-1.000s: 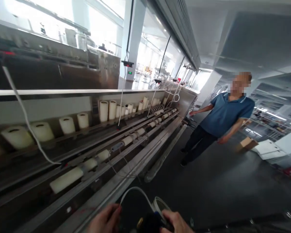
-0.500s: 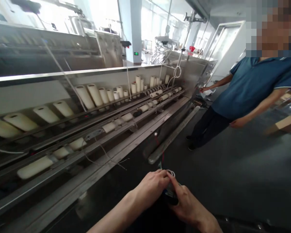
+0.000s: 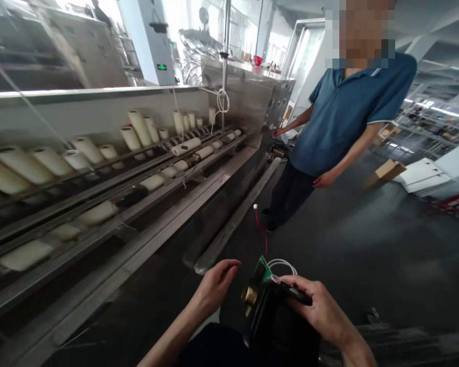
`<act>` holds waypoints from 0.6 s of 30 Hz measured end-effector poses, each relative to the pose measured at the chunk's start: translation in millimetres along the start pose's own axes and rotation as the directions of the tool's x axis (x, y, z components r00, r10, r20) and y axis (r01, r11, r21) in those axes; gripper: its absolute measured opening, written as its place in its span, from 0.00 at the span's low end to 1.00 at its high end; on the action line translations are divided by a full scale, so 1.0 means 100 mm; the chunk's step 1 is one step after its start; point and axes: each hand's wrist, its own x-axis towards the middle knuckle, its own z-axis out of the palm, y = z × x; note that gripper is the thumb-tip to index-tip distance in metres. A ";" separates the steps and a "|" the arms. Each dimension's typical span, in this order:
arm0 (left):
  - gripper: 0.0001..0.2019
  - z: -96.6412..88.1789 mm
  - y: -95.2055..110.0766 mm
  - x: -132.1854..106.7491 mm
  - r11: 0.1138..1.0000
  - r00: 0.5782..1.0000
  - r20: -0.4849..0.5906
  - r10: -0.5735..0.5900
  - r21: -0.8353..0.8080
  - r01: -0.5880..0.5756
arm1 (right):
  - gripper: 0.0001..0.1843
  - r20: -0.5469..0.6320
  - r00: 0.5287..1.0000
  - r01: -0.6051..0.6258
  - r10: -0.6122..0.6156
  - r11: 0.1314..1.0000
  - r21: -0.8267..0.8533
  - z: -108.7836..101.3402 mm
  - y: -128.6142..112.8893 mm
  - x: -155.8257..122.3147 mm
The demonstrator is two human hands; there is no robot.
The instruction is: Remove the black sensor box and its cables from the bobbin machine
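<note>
Head view: boxy black device, round brass fitting.

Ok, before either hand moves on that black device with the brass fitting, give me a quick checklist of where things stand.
1. Right hand grips the black device: ok.
2. Left hand off the device, fingers curled beside it: ok.
3. Brass fitting exposed and reachable: ok.
4. Green circuit board seated: cannot tell.
5. Red wire free of snags: cannot tell, it runs up out of the device.
6. Co-worker stands clear by the machine end: ok.
</note>
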 end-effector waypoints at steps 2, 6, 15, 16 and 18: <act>0.22 0.17 -0.03 0.31 0.993 0.993 0.115 -0.018 -0.117 0.032 | 0.22 0.005 1.000 -0.021 0.021 0.998 0.056 -0.25 0.06 0.16; 0.25 0.47 0.16 0.92 0.903 0.940 0.340 -0.034 -0.393 0.175 | 0.23 -0.028 0.998 -0.048 0.052 0.990 0.132 -0.75 0.20 0.47; 0.20 0.91 0.90 2.27 0.871 0.792 0.611 0.014 -0.397 0.290 | 0.21 -0.272 0.937 -0.117 0.218 0.932 0.343 -1.78 0.57 0.66; 0.20 1.00 0.97 2.43 0.887 0.777 0.628 0.023 -0.372 0.274 | 0.21 -0.287 0.930 -0.119 0.232 0.925 0.361 -1.90 0.68 0.66; 0.19 1.24 1.11 2.73 0.916 0.760 0.649 0.038 -0.327 0.234 | 0.21 -0.308 0.917 -0.116 0.253 0.909 0.399 -2.15 0.93 0.65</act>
